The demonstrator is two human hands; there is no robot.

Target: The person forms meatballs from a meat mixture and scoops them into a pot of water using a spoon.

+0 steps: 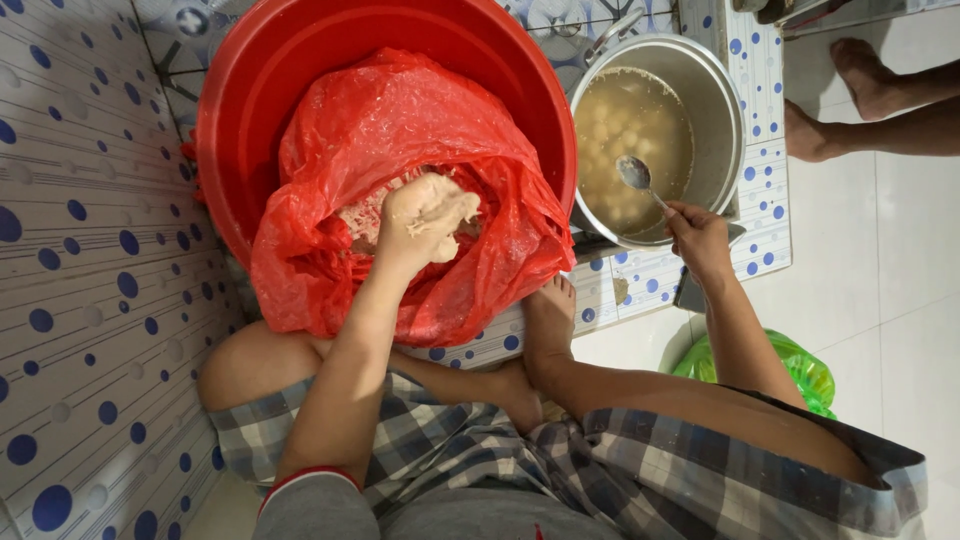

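Paste balls: part done, plenty left.
Left hand point(425, 215) is fisted around pale paste point(440, 210) inside the red bag point(400, 130); right hand point(697, 235), right of the bag, pinches a spoon point(640, 178) over the metal pot point(720, 100). Pot water already holds what look like formed balls; much paste remains in the bag.
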